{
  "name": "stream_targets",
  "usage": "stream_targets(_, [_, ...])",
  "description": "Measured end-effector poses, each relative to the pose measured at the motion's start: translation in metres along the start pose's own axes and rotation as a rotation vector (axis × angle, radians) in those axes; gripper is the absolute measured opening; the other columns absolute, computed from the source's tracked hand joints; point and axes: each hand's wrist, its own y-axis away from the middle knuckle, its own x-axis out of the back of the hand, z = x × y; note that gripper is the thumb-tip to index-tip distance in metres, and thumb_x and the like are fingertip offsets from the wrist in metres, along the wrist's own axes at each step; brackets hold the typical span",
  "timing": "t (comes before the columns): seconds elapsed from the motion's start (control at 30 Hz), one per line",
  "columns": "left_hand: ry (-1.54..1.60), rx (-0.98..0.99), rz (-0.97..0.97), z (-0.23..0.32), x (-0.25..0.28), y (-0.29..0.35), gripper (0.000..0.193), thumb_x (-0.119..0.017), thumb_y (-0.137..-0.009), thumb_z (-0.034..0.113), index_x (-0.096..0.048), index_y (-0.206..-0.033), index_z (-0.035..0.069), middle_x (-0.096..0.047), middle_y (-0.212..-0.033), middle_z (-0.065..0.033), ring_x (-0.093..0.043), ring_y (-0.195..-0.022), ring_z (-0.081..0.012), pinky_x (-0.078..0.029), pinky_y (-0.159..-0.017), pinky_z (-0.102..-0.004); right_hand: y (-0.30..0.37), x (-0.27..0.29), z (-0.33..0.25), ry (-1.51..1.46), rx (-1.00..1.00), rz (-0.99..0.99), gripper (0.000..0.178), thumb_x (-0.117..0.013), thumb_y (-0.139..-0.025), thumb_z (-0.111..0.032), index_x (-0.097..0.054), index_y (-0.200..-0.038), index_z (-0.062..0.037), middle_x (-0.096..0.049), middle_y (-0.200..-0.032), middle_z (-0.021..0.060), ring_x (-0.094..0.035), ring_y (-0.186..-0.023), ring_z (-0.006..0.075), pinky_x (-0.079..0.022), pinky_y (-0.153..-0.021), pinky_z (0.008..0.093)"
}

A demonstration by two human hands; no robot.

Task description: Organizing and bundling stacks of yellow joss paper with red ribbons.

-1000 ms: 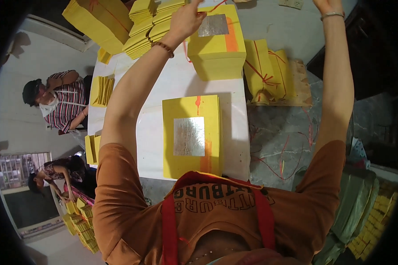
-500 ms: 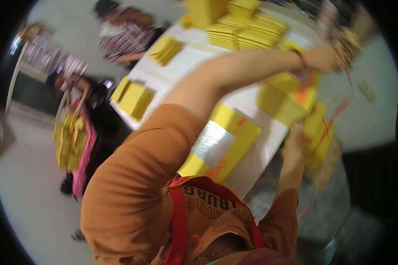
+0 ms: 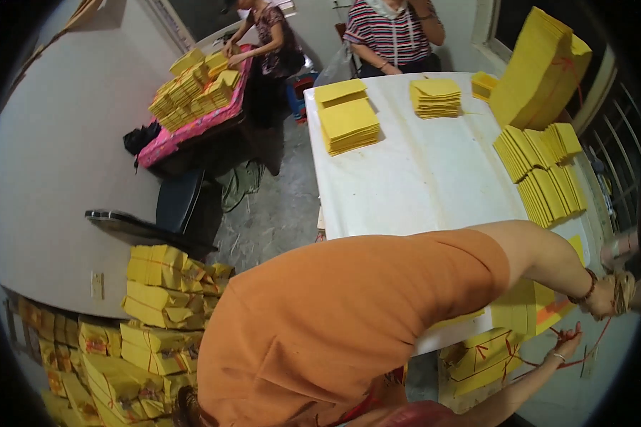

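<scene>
My left arm stretches across to the far right, where my left hand [image 3: 600, 299] is against a tan bundle of loops [image 3: 623, 292]; its fingers are mostly hidden. Below it, my right hand [image 3: 567, 343] is closed on a thin red string [image 3: 592, 354]. The string runs toward a yellow paper packet stack [image 3: 481, 359] tied with red string, low beside the table corner. A large yellow sheet or packet [image 3: 514, 309] with an orange-red mark lies on the table edge, partly behind my arm.
The white table [image 3: 420, 185] carries yellow stacks [image 3: 349, 121] and a tall yellow bundle [image 3: 538, 71]. One person [image 3: 392, 35] sits behind it; another [image 3: 269, 39] handles packets on a pink-covered table [image 3: 192, 132]. Tied yellow bundles [image 3: 157, 306] are piled at left, near a black chair [image 3: 178, 203].
My view has turned, so the table sits farther right and the piled bundles show. My right hand has come off the yellow stack and now grips the red string; my left stays by the tan loops.
</scene>
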Motion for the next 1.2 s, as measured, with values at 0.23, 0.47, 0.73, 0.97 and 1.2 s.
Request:
stream_targets(0.23, [-0.372,-0.285,-0.11,0.042,-0.022,-0.008,0.03,-0.052,-0.073,0.025,-0.067,-0.09,0.005,-0.064,-0.087,-0.0134,-0.06,-0.08,-0.0256,-0.047,-0.069,-0.0372,-0.02,-0.045,-0.015,0.351,0.059,-0.223,0.031,-0.037,-0.094,-0.029,-0.053,-0.107,-0.0051,-0.046,-0.07,0.0011,-0.043,-0.065,0.0116,-0.038,-0.065,0.0247])
stream_targets(0.47, [-0.524,-0.695,-0.361,0.04,0.005,0.061,0.034,-0.052,-0.077,0.031,-0.063,-0.102,0.012,-0.063,-0.098,-0.0084,-0.055,-0.098,-0.0271,-0.041,-0.082,-0.0428,0.053,-0.107,-0.002,0.412,0.201,-0.239,0.031,-0.037,-0.095,-0.03,-0.053,-0.101,-0.0049,-0.043,-0.066,-0.0001,-0.039,-0.062,0.011,-0.036,-0.062,0.0245])
stream_targets(0.73, [-0.877,-0.655,-0.342,0.032,0.052,0.116,0.034,-0.052,-0.077,0.029,-0.062,-0.106,0.014,-0.063,-0.1,-0.0066,-0.053,-0.103,-0.0263,-0.04,-0.083,-0.0447,0.012,-0.08,-0.005,0.491,0.369,-0.115,0.031,-0.037,-0.095,-0.031,-0.053,-0.095,-0.0047,-0.039,-0.063,-0.0012,-0.036,-0.059,0.0103,-0.034,-0.059,0.0244])
stream_targets(0.97, [-1.28,-0.444,-0.227,-0.007,0.119,0.092,0.033,-0.052,-0.078,0.027,-0.061,-0.107,0.015,-0.063,-0.101,-0.0054,-0.051,-0.105,-0.0254,-0.039,-0.083,-0.0456,0.03,-0.109,-0.021,0.163,0.064,-1.078,0.033,-0.039,-0.094,-0.034,-0.053,-0.088,-0.0044,-0.041,-0.065,0.0011,-0.036,-0.056,0.0097,-0.03,-0.048,0.0234])
stream_targets(1.2, [-1.203,-0.655,-0.264,-0.021,0.123,0.057,0.029,-0.05,-0.081,0.022,-0.061,-0.105,0.01,-0.063,-0.1,-0.0073,-0.054,-0.101,-0.0267,-0.042,-0.081,-0.0424,0.064,-0.123,-0.031,-0.28,0.012,-0.456,0.031,-0.049,-0.091,-0.02,-0.048,-0.118,-0.0036,-0.057,-0.099,0.0029,-0.046,-0.067,0.0076,-0.039,-0.055,0.0204])
